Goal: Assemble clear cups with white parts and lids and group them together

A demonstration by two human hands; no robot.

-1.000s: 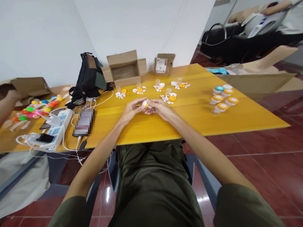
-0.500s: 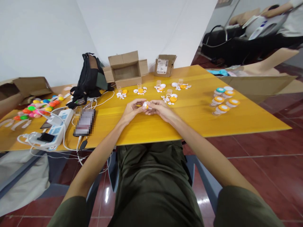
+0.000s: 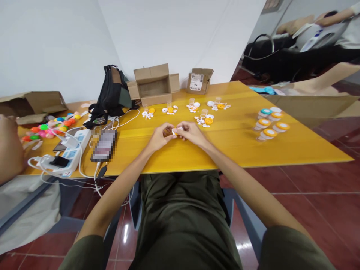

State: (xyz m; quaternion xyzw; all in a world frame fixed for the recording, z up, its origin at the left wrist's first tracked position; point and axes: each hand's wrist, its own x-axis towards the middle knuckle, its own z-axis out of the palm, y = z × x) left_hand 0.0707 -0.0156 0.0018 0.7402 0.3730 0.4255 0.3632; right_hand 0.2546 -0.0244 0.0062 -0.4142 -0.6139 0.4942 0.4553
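Observation:
Near the table's front edge, both hands meet at a small clear jar point(image 3: 179, 129) with an orange-and-white lid. My left hand point(image 3: 161, 138) has its thumb and fingertips closed at the lid end. My right hand point(image 3: 194, 133) grips the jar's body from the right, its fingers covering much of it. White pieces with dark marks seem to be inside. Just beyond the hands lie an orange ring lid point(image 3: 209, 121), a clear cup point(image 3: 204, 113) and small printed white pieces point(image 3: 200, 120). Similar groups of parts sit farther back.
At the right stand several lidded jars point(image 3: 268, 133). Two cardboard boxes point(image 3: 153, 100) point(image 3: 199, 90) and a black backpack point(image 3: 111, 90) line the wall. A power strip point(image 3: 77, 144), cables and a phone point(image 3: 104, 146) lie left. Another person's arm point(image 3: 11, 150) reaches in beside colourful balls point(image 3: 42, 133).
The jar has turned in my hands, and my left fingers have shifted on its lid. At the far left, the other person's arm has come nearer. The view has shifted slightly.

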